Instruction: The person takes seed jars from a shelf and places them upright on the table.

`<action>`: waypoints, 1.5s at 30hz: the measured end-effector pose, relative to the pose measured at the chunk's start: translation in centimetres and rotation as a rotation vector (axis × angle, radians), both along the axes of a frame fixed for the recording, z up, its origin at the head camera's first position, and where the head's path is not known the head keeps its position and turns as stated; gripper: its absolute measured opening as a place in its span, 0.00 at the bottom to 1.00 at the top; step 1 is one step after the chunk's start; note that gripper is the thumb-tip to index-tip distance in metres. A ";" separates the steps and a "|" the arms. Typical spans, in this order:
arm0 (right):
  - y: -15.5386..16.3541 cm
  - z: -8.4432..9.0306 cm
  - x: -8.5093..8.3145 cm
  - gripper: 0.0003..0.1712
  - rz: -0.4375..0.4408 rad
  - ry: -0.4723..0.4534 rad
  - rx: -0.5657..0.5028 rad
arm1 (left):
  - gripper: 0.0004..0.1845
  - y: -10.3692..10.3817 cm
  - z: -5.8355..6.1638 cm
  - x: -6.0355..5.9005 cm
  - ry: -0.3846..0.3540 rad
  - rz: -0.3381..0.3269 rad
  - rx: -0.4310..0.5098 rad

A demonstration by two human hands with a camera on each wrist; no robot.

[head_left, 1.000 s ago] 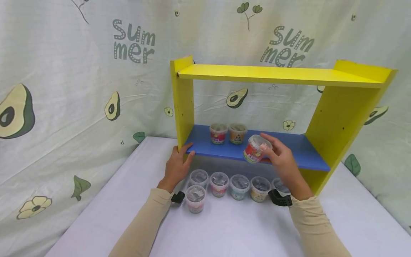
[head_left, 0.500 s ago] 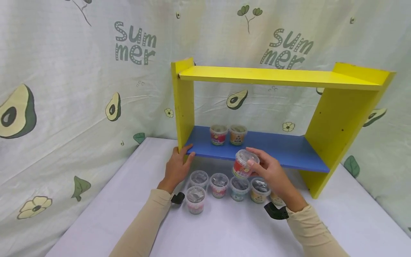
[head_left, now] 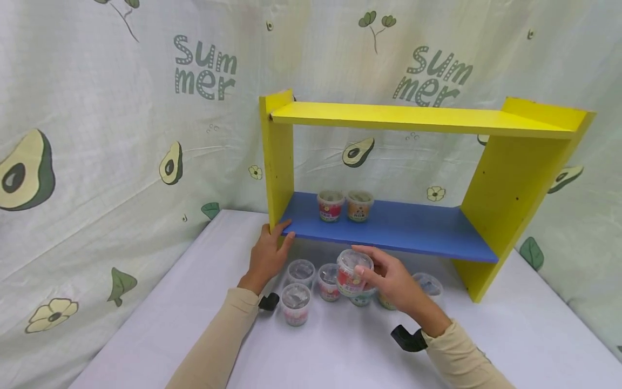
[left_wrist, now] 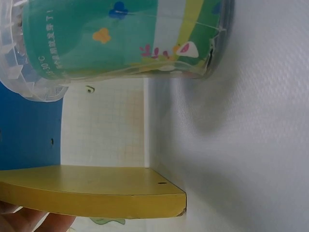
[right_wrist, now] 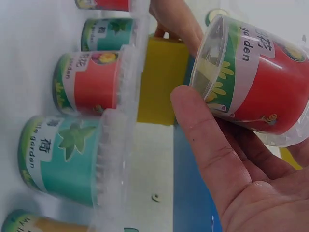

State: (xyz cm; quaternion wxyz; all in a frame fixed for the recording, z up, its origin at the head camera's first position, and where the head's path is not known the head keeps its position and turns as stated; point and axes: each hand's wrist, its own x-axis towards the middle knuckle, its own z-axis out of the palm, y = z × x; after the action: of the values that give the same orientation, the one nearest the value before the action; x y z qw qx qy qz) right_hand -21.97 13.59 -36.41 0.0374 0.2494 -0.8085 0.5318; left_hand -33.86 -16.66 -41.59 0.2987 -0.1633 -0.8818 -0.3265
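My right hand [head_left: 396,283] holds a lidded plastic cup [head_left: 353,273] with a red label, thumb on the near side and fingers behind it. In the right wrist view, this cup [right_wrist: 270,82] is tilted, with "garden" on its label. The held cup is in front of the blue board [head_left: 413,227] and overlaps the row of cups below in the head view. My left hand [head_left: 267,253] grips the yellow-and-blue shelf at the left side panel [head_left: 279,162], by the blue board's corner. Two cups, one red [head_left: 330,206] and one orange [head_left: 359,206], stand on the blue board.
Lidded cups stand on the white table under the shelf, among them a green-labelled cup [right_wrist: 72,154] and a red one [right_wrist: 89,79]. A pink cup [head_left: 295,305] stands in front by my left wrist. Another cup [head_left: 428,285] is at the right, partly behind my right arm.
My right hand has carried the red-labelled cup left and down, from the blue board's front edge to over the row of table cups. The left hand stays on the shelf.
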 end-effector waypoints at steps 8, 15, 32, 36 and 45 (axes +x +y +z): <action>-1.0 -0.6 0.3 0.28 0.023 -0.050 0.021 | 0.26 -0.1 0.3 -0.3 0.014 0.002 0.004; -1.9 -1.5 0.6 0.28 0.052 -0.074 0.046 | 0.27 -0.3 0.1 -0.1 -0.023 0.011 0.002; -3.6 -2.5 0.8 0.34 0.043 -0.067 0.187 | 0.26 -0.6 0.0 -0.1 0.010 0.015 0.008; -3.6 -2.9 0.6 0.34 0.049 -0.063 0.204 | 0.26 -0.5 -0.1 -0.1 0.013 0.019 0.000; -3.5 -3.6 0.7 0.34 0.023 -0.071 0.227 | 0.27 0.0 0.0 -0.1 0.003 0.015 0.000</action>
State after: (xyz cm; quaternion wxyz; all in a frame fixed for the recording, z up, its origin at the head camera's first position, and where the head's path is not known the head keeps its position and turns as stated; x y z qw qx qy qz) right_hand -21.23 10.10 -40.03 -0.0260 0.2423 -0.8615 0.4455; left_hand -33.92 -16.71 -41.60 0.3025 -0.1570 -0.8825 -0.3240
